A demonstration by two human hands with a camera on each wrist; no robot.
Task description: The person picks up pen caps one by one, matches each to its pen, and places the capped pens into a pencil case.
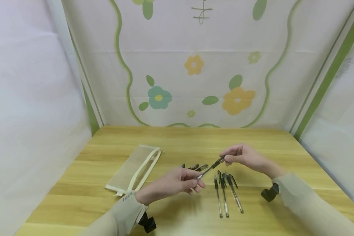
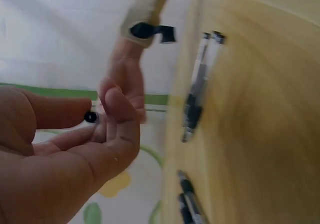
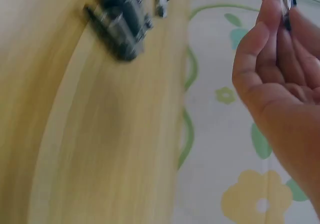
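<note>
One pen [image 1: 212, 167] is held aslant above the desk [image 1: 177, 141], its near end pinched by the left hand [image 1: 175, 181], its far, darker end by the right hand [image 1: 249, 160].

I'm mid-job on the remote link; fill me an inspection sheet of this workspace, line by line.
Surface: wooden table, with light and dark grain.
Job's things: one pen held above the table between both hands; loose pens lying below it; more pens partly hidden behind the left hand; a see-through pouch lying to the left.
Clutter: nothing seen.
Left hand: pinches the pen's lower end.
Right hand: pinches its upper end.
Cables: nothing seen.
Surroundings: flowered cloth behind, pale sheets at both sides.
</note>
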